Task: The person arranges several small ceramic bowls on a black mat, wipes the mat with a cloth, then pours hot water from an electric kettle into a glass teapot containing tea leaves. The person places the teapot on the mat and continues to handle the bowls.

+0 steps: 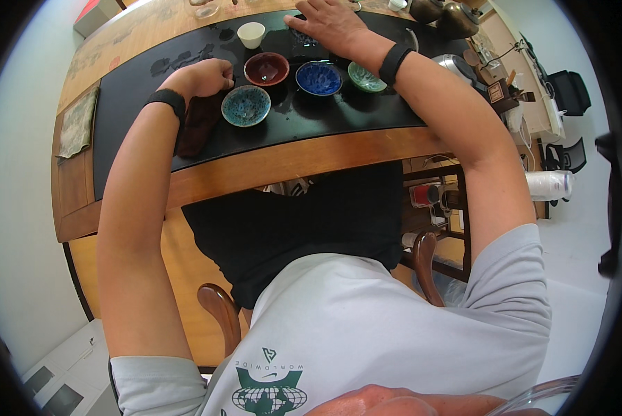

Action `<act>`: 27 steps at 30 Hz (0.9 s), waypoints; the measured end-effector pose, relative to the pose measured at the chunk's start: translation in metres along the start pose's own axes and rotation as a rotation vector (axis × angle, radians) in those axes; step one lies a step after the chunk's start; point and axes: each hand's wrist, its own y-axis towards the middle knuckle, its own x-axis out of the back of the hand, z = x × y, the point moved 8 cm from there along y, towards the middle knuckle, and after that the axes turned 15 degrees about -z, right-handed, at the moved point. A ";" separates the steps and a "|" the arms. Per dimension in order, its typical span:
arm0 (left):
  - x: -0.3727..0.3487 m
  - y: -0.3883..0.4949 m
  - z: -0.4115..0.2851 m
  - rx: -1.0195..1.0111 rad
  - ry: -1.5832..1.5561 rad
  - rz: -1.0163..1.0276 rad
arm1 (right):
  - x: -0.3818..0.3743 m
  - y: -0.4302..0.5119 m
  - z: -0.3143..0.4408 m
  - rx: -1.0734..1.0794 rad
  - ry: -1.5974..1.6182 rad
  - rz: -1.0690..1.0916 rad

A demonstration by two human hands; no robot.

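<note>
My left hand (201, 77) rests with curled fingers at the left of the black tea tray (134, 125), just left of a dark red bowl (266, 68). A dark brown cloth (199, 127) lies under and in front of it; whether the fingers grip anything is hidden. Nearer me sits a speckled turquoise bowl (246, 106). My right hand (334, 26) reaches palm down to the far side, over a dark patterned object (303, 36) that it partly covers. A blue bowl (318, 78) and a green bowl (367, 77) stand nearer me, and a white cup (251, 35) stands farther back.
Dark metallic teapots (455, 21) stand at the far right, with a silver kettle (455, 66) nearer. A folded patterned cloth (78, 124) lies on the wooden table's left end. Wet patches mark the tray. Chair armrests (221, 314) flank me.
</note>
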 end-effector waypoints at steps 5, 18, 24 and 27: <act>0.000 0.000 0.000 0.002 0.014 -0.004 | 0.004 0.003 0.000 0.034 -0.038 -0.127; 0.001 -0.001 -0.002 -0.001 0.016 0.000 | -0.068 -0.030 -0.030 -0.724 0.266 0.646; 0.000 0.000 -0.001 -0.004 0.001 0.000 | -0.085 -0.036 -0.026 -0.752 0.363 0.723; -0.001 0.000 -0.001 0.006 -0.003 0.002 | -0.086 -0.036 -0.024 -0.736 0.354 0.723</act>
